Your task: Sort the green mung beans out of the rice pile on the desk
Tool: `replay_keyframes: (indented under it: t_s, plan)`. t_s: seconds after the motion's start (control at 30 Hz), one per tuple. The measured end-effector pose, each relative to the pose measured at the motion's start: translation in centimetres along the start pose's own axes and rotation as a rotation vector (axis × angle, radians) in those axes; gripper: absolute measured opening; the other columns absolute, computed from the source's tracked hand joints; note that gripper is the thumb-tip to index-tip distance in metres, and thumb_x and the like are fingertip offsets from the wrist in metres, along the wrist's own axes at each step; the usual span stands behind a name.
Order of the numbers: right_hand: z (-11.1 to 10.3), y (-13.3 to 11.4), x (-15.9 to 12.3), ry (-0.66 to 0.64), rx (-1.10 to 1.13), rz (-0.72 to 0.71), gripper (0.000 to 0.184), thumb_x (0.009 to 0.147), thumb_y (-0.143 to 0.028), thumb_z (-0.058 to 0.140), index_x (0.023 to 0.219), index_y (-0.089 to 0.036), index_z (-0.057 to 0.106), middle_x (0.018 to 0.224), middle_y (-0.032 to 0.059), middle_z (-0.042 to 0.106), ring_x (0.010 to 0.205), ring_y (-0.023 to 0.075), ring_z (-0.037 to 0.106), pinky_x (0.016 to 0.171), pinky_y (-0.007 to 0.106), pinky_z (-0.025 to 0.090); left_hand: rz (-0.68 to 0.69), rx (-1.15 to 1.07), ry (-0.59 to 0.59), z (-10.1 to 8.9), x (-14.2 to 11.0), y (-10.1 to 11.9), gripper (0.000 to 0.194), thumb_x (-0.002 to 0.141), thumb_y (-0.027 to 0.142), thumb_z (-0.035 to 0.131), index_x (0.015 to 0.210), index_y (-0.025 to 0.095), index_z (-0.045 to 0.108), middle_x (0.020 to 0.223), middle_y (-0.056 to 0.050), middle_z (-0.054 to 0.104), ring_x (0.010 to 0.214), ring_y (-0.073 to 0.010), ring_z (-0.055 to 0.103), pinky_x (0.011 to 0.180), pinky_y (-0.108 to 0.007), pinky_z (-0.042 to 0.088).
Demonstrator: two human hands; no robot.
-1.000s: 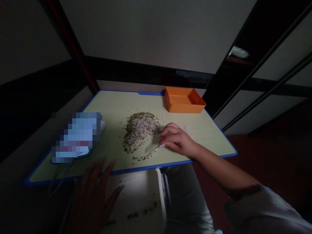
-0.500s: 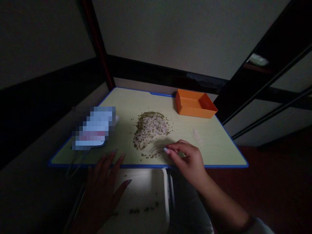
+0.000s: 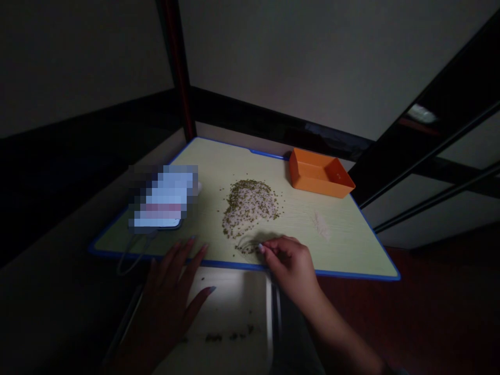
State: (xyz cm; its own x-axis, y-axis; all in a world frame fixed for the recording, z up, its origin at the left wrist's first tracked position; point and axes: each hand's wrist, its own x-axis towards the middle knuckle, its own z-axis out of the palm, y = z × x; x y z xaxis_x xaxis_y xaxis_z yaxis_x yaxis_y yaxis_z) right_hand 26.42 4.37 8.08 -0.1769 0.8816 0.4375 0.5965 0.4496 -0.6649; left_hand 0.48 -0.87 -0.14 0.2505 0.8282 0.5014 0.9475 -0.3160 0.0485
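- We found the clear piece (image 3: 247, 245) near the front edge of the bench (image 3: 353, 252), just in front of the heap (image 3: 252, 203), with loose grains (image 3: 239, 251) about it.
- We noted the right hand (image 3: 295, 264) with its fingers closed in a pinch on the right end of the clear piece.
- We noted the left hand (image 3: 170, 297) back upward, its fingers spread and holding nothing that we could see. It reached across the tray (image 3: 234, 302) to the bench's front edge; contact could not be confirmed.
- We judged the clear piece light, thin and probably smooth enough to slip. Whether it was stiff or would flex, we could not tell. We considered the end away from the heap the sound place to hold.
- We judged the heap, pale and green grains mixed, to be loose: small, hard bits apt to roll and scatter.
- We could not establish the clear piece's full outline; it was transparent, poorly lit and partly covered by the right hand.
- We found the item (image 3: 164, 200) at left masked by blocks, its cable (image 3: 124, 263) looping over the edge. The tray's lower part was cut off, and the specks (image 3: 214, 338) on it were too dark to identify.
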Motion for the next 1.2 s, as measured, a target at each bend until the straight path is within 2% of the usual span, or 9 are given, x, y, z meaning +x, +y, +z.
replay_keyframes:
  t_s: [0.23,0.37,0.57,0.8,1.0,1.2]
  plan:
    - [-0.1,0.8,-0.4,0.047,-0.001,0.059,0.017,0.091,-0.027,0.067,0.079,-0.019,0.075,0.073,0.0055,0.076,0.068,0.0217,0.069,0.065,0.032,0.050,-0.079,-0.063,-0.057,0.3,-0.4,-0.2,0.068,0.096,0.058,0.037,0.158,0.032,0.026,0.163,-0.010,0.043,0.151,-0.0321,0.037,0.125,-0.056,0.027]
    - [0.0,1.0,-0.4,0.071,0.020,0.088,0.019,0.090,-0.028,0.066,0.077,-0.019,0.075,0.073,0.0063,0.076,0.068,0.0217,0.068,0.065,0.032,0.049,-0.062,-0.048,-0.027,0.4,-0.5,-0.2,0.068,0.096,0.056,0.038,0.158,0.030,0.026,0.162,-0.012,0.044,0.151,-0.0328,0.037,0.124,-0.057,0.027]
    - [0.3,0.5,-0.2,0.040,0.048,0.125,0.021,0.092,-0.030,0.065,0.077,-0.019,0.076,0.072,0.0057,0.075,0.067,0.0203,0.066,0.063,0.030,0.047,-0.030,-0.008,-0.006,0.2,-0.2,0.0,0.069,0.097,0.054,0.039,0.159,0.028,0.023,0.161,-0.014,0.044,0.150,-0.0338,0.037,0.121,-0.056,0.030]
    - [0.4,0.1,-0.2,0.027,0.083,0.086,0.018,0.091,-0.028,0.067,0.078,-0.019,0.076,0.071,0.0041,0.073,0.068,0.0192,0.064,0.066,0.030,0.045,-0.001,0.009,0.007,0.1,-0.1,0.0,0.069,0.097,0.054,0.039,0.158,0.025,0.025,0.160,-0.016,0.044,0.148,-0.0360,0.038,0.120,-0.057,0.030]
    - [0.1,-0.2,-0.3,0.026,0.075,0.063,0.019,0.092,-0.028,0.066,0.077,-0.020,0.074,0.069,0.0032,0.071,0.066,0.0187,0.063,0.066,0.030,0.045,-0.020,-0.007,-0.017,0.0,-0.2,0.0,0.070,0.096,0.054,0.040,0.159,0.027,0.024,0.160,-0.014,0.045,0.148,-0.0358,0.040,0.118,-0.058,0.034]
    - [0.4,-0.1,-0.4,0.016,0.060,0.051,0.021,0.092,-0.026,0.065,0.073,-0.020,0.073,0.067,0.0026,0.071,0.065,0.0189,0.063,0.064,0.030,0.043,0.036,0.056,0.044,0.1,0.0,-0.1,0.071,0.096,0.053,0.038,0.159,0.023,0.024,0.157,-0.017,0.047,0.145,-0.0361,0.041,0.115,-0.054,0.034]
